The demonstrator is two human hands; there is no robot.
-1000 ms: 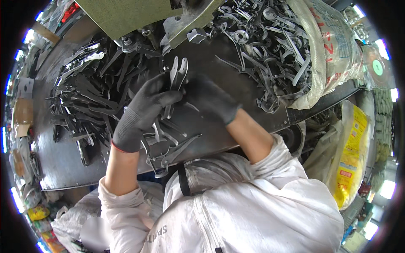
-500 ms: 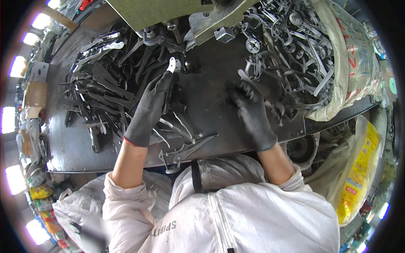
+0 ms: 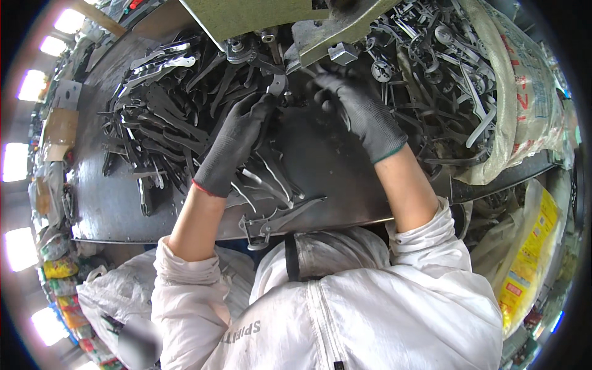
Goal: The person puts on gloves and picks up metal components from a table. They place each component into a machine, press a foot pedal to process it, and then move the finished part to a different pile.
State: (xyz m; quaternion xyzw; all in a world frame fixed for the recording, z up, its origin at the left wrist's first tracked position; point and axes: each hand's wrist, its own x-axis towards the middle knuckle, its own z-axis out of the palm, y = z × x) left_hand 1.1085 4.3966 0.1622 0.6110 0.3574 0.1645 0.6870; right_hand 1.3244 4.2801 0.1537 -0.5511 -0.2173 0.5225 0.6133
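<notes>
Both hands wear dark grey knit gloves. My left hand [image 3: 237, 139] is closed round a dark metal handle piece, whose silver, curved end [image 3: 277, 84] sticks out past the fingertips beneath the machine head [image 3: 240, 50]. To its right, my right hand [image 3: 364, 111] has curled fingers just below a small metal block [image 3: 343, 54] on the machine; what they hold, if anything, is hidden. Beside my left hand lies a heap of dark metal handles [image 3: 163, 117]. A jointed metal piece with a lever [image 3: 280, 222] rests at the table's front edge.
The green machine body [image 3: 259, 15] overhangs the dark metal table [image 3: 333, 179]. At the right, silver lever parts [image 3: 475, 105] spill from a white woven sack [image 3: 515, 117]. A yellow-printed bag [image 3: 527, 253] hangs below the table's right side.
My right hand has moved up and left, from beside the silver parts to near the machine. My left hand's handle piece is now nearer the machine head. The whole view has shifted slightly.
</notes>
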